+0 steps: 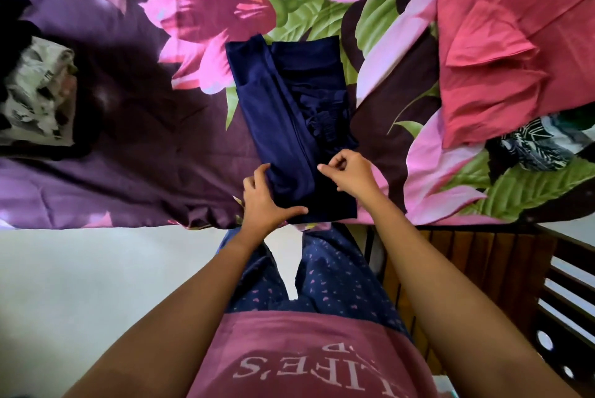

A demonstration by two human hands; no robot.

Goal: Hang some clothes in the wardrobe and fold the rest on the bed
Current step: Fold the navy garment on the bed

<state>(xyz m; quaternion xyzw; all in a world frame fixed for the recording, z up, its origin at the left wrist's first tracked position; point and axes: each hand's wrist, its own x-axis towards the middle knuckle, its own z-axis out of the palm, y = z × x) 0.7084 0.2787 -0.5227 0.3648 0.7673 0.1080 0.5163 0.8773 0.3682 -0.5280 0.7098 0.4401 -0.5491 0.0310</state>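
A navy blue garment (283, 114) lies folded into a long narrow strip on the floral bedsheet (135, 127), running away from me. My left hand (264, 201) holds its near left corner, fingers along the edge and thumb across the fabric. My right hand (349, 172) pinches a fold near the garment's right side, fingers curled.
A red cloth (502, 53) is heaped on the bed at the right, with a black-and-white patterned garment (534, 146) below it. A folded white-and-black printed garment (38, 92) sits on dark clothes at the left. A wooden bed frame (502, 285) stands at lower right.
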